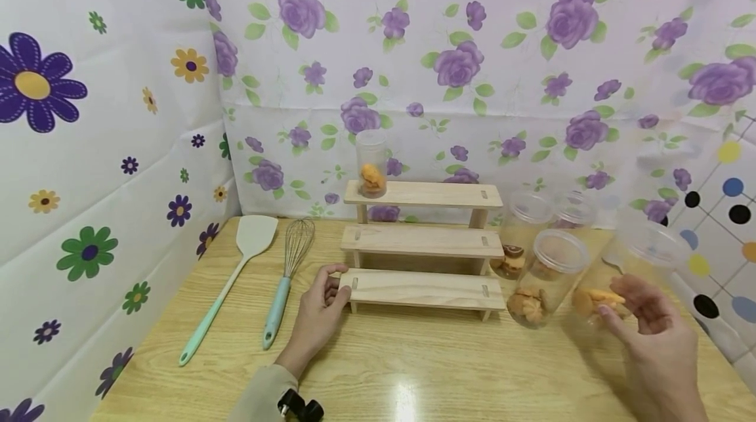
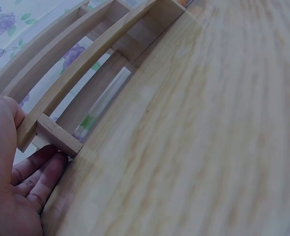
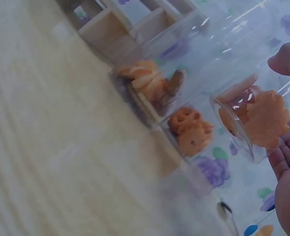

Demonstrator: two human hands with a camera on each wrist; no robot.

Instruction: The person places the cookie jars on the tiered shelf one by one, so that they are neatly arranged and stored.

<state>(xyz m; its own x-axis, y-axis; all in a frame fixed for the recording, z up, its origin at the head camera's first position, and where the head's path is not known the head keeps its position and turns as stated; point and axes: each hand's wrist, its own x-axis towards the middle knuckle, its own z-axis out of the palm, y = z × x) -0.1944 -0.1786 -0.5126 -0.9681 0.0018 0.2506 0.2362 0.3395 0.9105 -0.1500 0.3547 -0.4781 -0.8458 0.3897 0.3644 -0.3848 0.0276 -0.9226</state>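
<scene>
My left hand [image 1: 321, 307] grips the left end of the lowest step of a three-tier wooden display stand [image 1: 422, 289]. In the left wrist view its thumb lies over the board, with the fingers curled by the stand's leg [image 2: 58, 135]. At the right, my right hand [image 1: 658, 337] holds a clear plastic jar [image 1: 646, 251] with orange cookies inside. The right wrist view shows this jar [image 3: 253, 120] between thumb and fingers, its base off the table. Another clear jar of cookies [image 1: 372, 169] stands on the top step's left end.
Several clear lidded cookie jars, one of them a front jar [image 1: 546, 277], stand close together right of the display stand. To its left lie a whisk [image 1: 283, 300] and a white spatula with a green handle [image 1: 236, 277] on the wooden table [image 1: 425, 356]. Floral cloth hangs behind.
</scene>
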